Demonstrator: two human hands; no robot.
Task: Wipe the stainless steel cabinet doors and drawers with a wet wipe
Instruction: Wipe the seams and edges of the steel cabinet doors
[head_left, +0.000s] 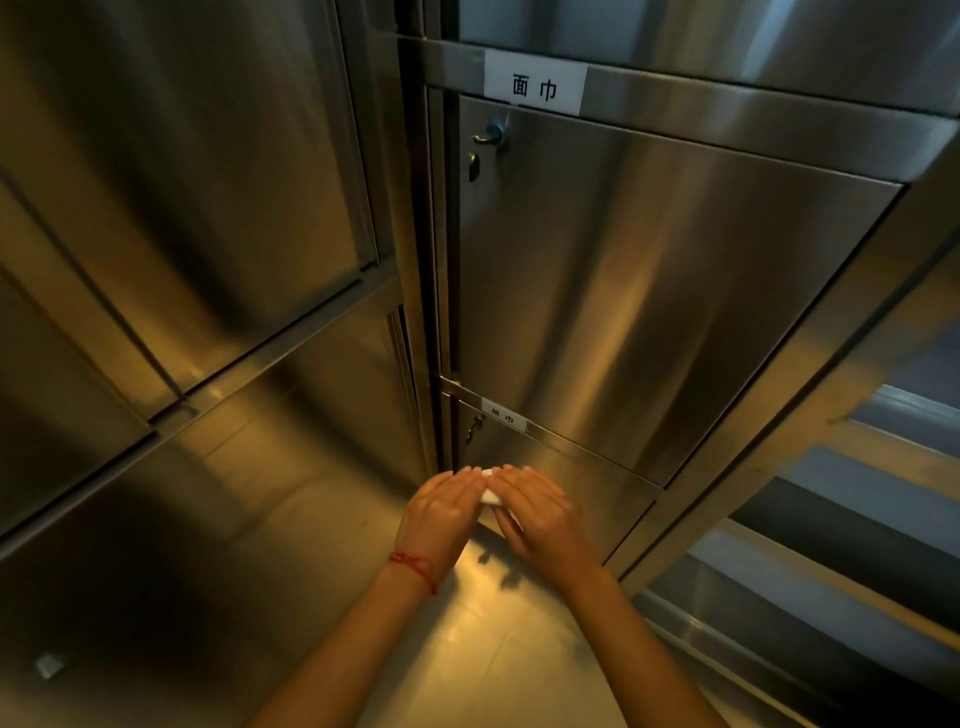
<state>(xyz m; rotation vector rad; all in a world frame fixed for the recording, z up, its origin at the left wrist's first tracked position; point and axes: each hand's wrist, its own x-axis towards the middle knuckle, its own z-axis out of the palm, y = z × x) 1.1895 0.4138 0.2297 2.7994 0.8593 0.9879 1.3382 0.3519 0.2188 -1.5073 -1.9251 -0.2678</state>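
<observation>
A tall stainless steel cabinet door (649, 291) with a small handle (488, 136) fills the upper right. Below it sits a lower steel door (587, 483) with a white label (503, 418) above it. My left hand (441, 514), with a red string on its wrist, and my right hand (540, 514) are held side by side in front of the lower door. Between them shows a small white wet wipe (491, 496), mostly hidden by the fingers. Both hands appear to hold it. Whether the wipe touches the door I cannot tell.
More steel cabinet panels (182, 208) stand at the left, meeting the right cabinet in a corner. A white label (535, 87) is stuck on the rail above the tall door. Glossy floor tiles (467, 649) lie below. Steel shelves (831, 545) run along the right.
</observation>
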